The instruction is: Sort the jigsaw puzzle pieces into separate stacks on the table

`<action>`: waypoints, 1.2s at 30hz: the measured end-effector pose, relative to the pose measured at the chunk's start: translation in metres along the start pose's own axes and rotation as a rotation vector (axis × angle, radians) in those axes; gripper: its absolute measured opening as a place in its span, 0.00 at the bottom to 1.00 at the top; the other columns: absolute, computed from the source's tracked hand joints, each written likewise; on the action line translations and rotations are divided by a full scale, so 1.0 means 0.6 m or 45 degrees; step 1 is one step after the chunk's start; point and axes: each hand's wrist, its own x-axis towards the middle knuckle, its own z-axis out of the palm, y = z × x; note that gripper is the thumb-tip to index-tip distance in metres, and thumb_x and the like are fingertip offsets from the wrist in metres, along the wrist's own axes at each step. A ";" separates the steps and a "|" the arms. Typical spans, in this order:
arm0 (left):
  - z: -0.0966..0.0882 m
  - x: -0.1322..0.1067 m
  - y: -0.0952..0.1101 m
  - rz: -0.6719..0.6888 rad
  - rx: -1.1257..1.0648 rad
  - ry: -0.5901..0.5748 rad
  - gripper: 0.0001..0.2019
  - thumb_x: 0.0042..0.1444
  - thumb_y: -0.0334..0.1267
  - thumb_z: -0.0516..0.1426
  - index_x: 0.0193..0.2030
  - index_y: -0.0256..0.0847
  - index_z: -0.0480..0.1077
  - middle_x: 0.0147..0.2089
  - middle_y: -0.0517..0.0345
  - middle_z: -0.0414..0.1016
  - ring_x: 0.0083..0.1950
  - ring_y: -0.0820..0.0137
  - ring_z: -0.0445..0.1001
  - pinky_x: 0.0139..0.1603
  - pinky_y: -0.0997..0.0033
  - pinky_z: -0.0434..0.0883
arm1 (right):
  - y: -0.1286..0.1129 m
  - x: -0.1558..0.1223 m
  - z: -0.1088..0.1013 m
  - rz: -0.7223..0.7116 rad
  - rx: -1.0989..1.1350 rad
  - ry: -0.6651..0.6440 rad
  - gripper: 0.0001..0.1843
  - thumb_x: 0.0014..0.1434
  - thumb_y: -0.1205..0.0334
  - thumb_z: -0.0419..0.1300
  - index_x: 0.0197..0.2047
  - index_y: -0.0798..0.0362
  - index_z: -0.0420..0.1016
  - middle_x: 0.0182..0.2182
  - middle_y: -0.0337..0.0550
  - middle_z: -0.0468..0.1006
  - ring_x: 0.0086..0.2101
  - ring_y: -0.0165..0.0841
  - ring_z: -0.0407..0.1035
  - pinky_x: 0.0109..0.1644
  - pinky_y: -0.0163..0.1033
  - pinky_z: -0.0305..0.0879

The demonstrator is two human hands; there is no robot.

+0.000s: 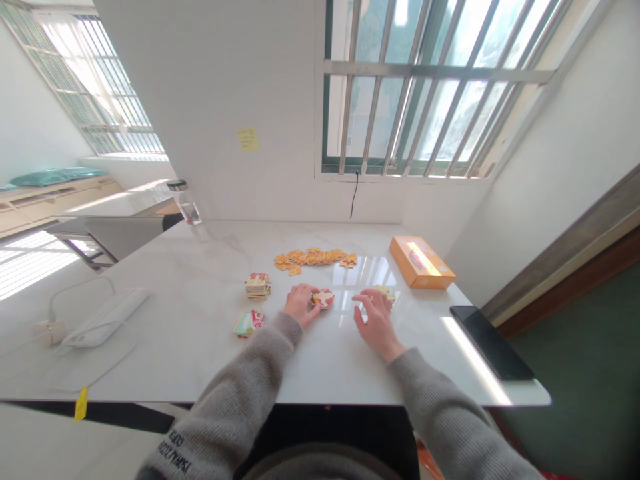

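Observation:
My left hand [300,305] rests on the white marble table [200,313], its fingers gripping a red-and-white jigsaw piece [323,298]. My right hand [376,323] is open, with its fingers spread just below a small pile of jigsaw pieces [385,293], which it barely touches or nearly touches. Left of my hands stand a stack of printed pieces [258,285] and a looser pile [249,324]. Farther ahead, small orange puzzle pieces [315,259] lie spread in a long row.
An orange cardboard box [423,262] lies at the far right of the table, and a black tablet [490,342] sits near the right edge. A white cable and charger [105,319] lie at the left, and a glass bottle [185,203] stands at the far corner.

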 end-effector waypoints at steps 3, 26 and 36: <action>-0.004 0.002 0.003 0.017 -0.018 0.052 0.12 0.50 0.34 0.60 0.43 0.42 0.70 0.45 0.52 0.74 0.48 0.57 0.69 0.53 0.52 0.68 | -0.019 -0.001 0.012 -0.084 0.089 -0.115 0.14 0.62 0.69 0.54 0.49 0.47 0.73 0.47 0.49 0.69 0.49 0.45 0.63 0.56 0.54 0.60; -0.020 -0.022 0.065 0.485 -0.209 -0.102 0.21 0.45 0.29 0.62 0.48 0.47 0.70 0.57 0.50 0.71 0.61 0.55 0.66 0.64 0.47 0.65 | -0.035 0.014 0.023 0.297 0.683 -0.065 0.14 0.65 0.61 0.49 0.53 0.51 0.66 0.28 0.36 0.67 0.31 0.33 0.66 0.41 0.41 0.67; -0.031 -0.021 0.073 0.500 -0.253 -0.061 0.15 0.46 0.28 0.60 0.41 0.46 0.70 0.51 0.53 0.74 0.57 0.58 0.68 0.61 0.53 0.68 | -0.034 0.011 0.021 0.309 0.739 -0.150 0.18 0.66 0.59 0.50 0.58 0.51 0.63 0.33 0.39 0.72 0.34 0.35 0.69 0.42 0.42 0.68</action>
